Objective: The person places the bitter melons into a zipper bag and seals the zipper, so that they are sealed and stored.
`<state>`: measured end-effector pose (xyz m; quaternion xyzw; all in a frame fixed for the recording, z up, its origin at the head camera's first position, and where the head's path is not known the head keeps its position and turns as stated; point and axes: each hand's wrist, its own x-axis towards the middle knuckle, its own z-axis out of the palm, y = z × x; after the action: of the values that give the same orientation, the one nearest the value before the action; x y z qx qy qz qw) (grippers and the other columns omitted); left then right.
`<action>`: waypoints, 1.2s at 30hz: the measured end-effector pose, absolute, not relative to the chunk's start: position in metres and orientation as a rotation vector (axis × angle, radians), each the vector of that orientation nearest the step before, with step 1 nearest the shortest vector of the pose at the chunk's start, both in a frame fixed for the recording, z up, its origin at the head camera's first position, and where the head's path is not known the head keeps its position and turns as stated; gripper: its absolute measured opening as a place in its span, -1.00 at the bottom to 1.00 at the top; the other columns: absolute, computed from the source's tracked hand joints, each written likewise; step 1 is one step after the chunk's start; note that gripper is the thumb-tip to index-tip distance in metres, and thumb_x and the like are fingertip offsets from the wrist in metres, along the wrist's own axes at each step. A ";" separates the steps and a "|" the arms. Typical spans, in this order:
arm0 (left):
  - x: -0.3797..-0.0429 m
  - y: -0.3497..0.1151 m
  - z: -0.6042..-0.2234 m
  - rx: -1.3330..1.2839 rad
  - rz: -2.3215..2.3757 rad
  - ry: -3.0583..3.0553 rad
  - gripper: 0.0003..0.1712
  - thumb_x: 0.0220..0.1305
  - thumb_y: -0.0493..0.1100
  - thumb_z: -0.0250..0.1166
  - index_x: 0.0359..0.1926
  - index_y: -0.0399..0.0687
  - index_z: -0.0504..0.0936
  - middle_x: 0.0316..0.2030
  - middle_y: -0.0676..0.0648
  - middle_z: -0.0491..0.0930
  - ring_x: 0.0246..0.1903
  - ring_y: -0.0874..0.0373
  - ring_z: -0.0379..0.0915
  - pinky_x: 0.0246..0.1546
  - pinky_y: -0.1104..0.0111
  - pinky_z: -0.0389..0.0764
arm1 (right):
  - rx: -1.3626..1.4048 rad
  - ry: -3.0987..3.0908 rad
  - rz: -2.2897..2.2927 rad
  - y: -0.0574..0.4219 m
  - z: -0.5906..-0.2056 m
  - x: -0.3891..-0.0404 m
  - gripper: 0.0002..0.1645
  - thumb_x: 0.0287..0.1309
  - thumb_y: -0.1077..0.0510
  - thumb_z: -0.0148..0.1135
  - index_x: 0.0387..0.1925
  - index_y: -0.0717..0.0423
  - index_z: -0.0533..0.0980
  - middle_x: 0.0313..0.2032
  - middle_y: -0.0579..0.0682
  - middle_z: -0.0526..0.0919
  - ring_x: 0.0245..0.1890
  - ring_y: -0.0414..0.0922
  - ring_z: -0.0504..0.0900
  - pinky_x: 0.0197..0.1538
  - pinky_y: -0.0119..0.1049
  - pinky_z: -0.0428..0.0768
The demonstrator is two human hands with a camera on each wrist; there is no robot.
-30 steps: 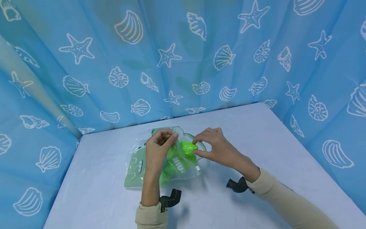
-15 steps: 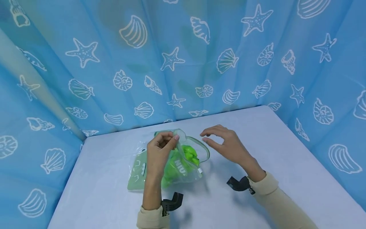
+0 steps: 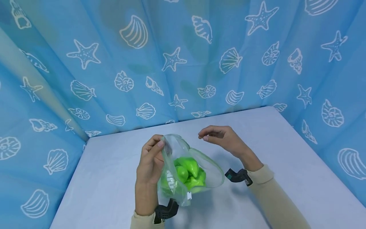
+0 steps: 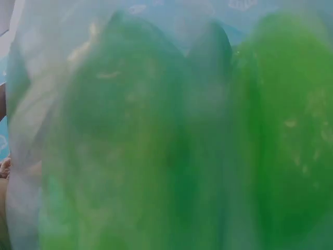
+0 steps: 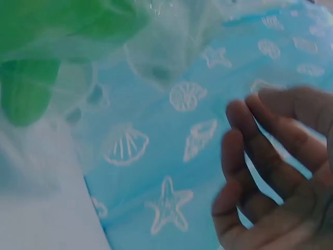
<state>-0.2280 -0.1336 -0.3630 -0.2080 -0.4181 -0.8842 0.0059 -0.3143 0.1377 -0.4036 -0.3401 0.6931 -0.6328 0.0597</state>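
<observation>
My left hand point(image 3: 150, 162) pinches the rim of a clear zip bag point(image 3: 210, 170) between thumb and fingers. The bag's mouth gapes toward the right, and a small white slider point(image 3: 189, 195) sits at its near corner. Inside lie glossy, bright green, pepper-like pieces point(image 3: 187, 167), rounded and lobed. Through the hazy plastic, these green pieces point(image 4: 291, 130) fill the left wrist view. To the right of the bag's opening hovers my right hand point(image 3: 224, 138), fingers loosely curved and holding nothing. The right wrist view shows its bent fingers point(image 5: 260, 151) apart from the bag.
A white-covered table point(image 3: 108, 178) lies under both hands. Blue curtains point(image 3: 168, 82) with white shells and starfish hang behind it and along both sides. Each wrist wears a black camera mount point(image 3: 238, 176).
The right hand has let go of a green piece and drawn away from it. The left hand has lifted and tilted the bag toward me, so its mouth gapes wider.
</observation>
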 end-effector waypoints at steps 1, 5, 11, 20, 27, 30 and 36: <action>-0.229 -0.133 -0.364 -0.667 -2.788 -1.297 -0.74 0.46 -0.40 0.00 -0.17 -0.16 0.63 -0.28 -0.01 0.61 -0.31 0.22 0.59 -0.26 0.48 0.60 | -1.109 2.063 -1.875 0.134 -0.401 -0.313 -0.70 0.37 0.22 0.24 0.10 0.15 0.61 0.03 0.10 0.64 0.07 0.13 0.58 0.11 -0.10 0.57; -0.230 -0.129 -0.366 -0.663 -2.815 -1.310 -0.75 0.45 -0.40 0.01 -0.18 -0.16 0.63 -0.27 -0.02 0.62 -0.31 0.21 0.60 -0.26 0.47 0.62 | -1.416 1.944 -1.720 0.120 -0.396 -0.308 -0.60 0.34 0.33 0.23 0.19 0.15 0.57 0.11 0.06 0.59 0.07 0.07 0.52 0.05 -0.08 0.49; -0.233 -0.128 -0.364 -0.668 -2.755 -1.405 -0.76 0.43 -0.40 0.05 -0.19 -0.13 0.65 -0.29 -0.02 0.62 -0.33 0.21 0.60 -0.30 0.48 0.63 | -1.608 1.729 -1.750 0.110 -0.393 -0.306 -0.68 0.33 0.33 0.25 0.09 0.21 0.63 0.15 0.10 0.55 0.17 0.08 0.47 0.19 -0.04 0.49; -0.229 -0.132 -0.364 -0.644 -2.647 -1.539 -0.76 0.37 -0.44 0.10 -0.19 -0.13 0.67 -0.32 -0.01 0.57 -0.33 0.22 0.52 -0.28 0.47 0.58 | -1.803 1.648 -1.997 0.117 -0.389 -0.306 -0.74 0.34 0.24 0.25 0.02 0.19 0.68 -0.02 0.05 0.66 0.02 0.04 0.54 0.07 -0.12 0.56; -0.224 -0.134 -0.362 -0.608 -2.459 -1.840 -0.80 0.39 -0.40 0.17 -0.17 -0.07 0.68 -0.33 0.00 0.56 -0.33 0.17 0.45 -0.22 0.40 0.54 | -1.967 1.953 -2.110 0.128 -0.373 -0.302 -0.80 0.29 0.32 0.30 -0.09 0.35 0.68 -0.15 0.16 0.66 -0.07 0.01 0.55 0.03 -0.18 0.57; -0.220 -0.131 -0.357 -0.574 -2.213 -2.090 -0.89 0.44 -0.27 0.22 -0.15 -0.11 0.68 -0.34 -0.04 0.59 -0.35 0.08 0.48 -0.24 0.29 0.57 | -1.939 2.231 -2.147 0.133 -0.361 -0.293 -0.87 0.20 0.41 0.28 -0.23 0.39 0.68 -0.23 0.21 0.66 -0.10 0.01 0.55 0.02 -0.23 0.55; -0.201 -0.119 -0.343 -0.547 -1.586 -2.386 -0.77 0.47 -0.02 0.23 -0.03 0.01 0.69 -0.26 0.10 0.66 -0.29 0.14 0.59 -0.23 0.27 0.63 | -1.839 2.673 -2.147 0.134 -0.337 -0.276 -0.85 -0.02 0.46 0.23 -0.38 0.39 0.68 -0.34 0.21 0.68 -0.18 0.04 0.56 0.02 -0.25 0.50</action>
<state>-0.2014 -0.1193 -0.3429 -0.1864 -0.8128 -0.5404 0.1119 -0.2758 0.1338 -0.3370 -0.4399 0.6396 -0.5136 -0.3656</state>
